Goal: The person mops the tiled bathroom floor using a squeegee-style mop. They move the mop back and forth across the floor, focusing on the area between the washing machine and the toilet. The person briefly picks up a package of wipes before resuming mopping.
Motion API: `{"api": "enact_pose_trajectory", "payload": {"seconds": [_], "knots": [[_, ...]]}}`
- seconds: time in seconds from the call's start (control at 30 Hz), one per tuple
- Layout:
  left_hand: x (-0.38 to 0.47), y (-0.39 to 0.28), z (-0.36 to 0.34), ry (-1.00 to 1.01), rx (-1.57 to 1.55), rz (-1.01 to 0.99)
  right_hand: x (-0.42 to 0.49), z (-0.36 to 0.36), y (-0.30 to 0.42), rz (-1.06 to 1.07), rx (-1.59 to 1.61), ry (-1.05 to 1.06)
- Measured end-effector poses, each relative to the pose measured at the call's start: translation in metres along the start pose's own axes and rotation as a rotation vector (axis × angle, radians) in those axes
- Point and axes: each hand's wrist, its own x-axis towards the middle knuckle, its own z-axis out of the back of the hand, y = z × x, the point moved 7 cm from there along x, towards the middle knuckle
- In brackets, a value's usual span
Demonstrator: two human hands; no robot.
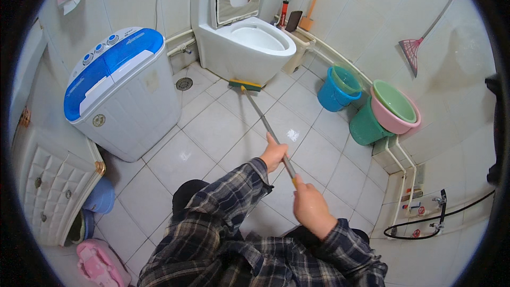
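A long metal pole runs from my hands to a green and yellow brush head, which rests on the tiled floor close to the base of the white toilet. My left hand grips the pole partway down. Nearer my body, my right hand is closed around the pole's upper end, at a yellow part. The toilet's lid is raised, with a grey cover on it. A round floor drain lies left of the brush head.
A twin-tub washing machine stands left, above a quilted white cabinet. Along the right wall are a blue bucket, a green bucket and a pink basin. A bin stands beside the toilet; a black hose hangs lower right.
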Motion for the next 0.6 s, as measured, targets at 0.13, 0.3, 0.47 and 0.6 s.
{"api": "enact_pose_trajectory", "payload": {"seconds": [0.13,0.3,0.47,0.6], "knots": [[-0.01,0.006,-0.022,0.073,-0.023,0.035,-0.027,0.022,-0.001,0.062,0.012,-0.07],[-0.07,0.018,-0.09,0.182,-0.033,-0.119,-0.11,0.056,-0.017,-0.076,-0.076,-0.028],[-0.053,0.049,-0.078,0.102,0.08,-0.088,-0.108,0.028,-0.042,-0.047,-0.008,-0.131],[0.0,0.062,-0.002,-0.179,0.109,0.06,-0.038,-0.03,-0.046,0.024,0.022,-0.131]]}}
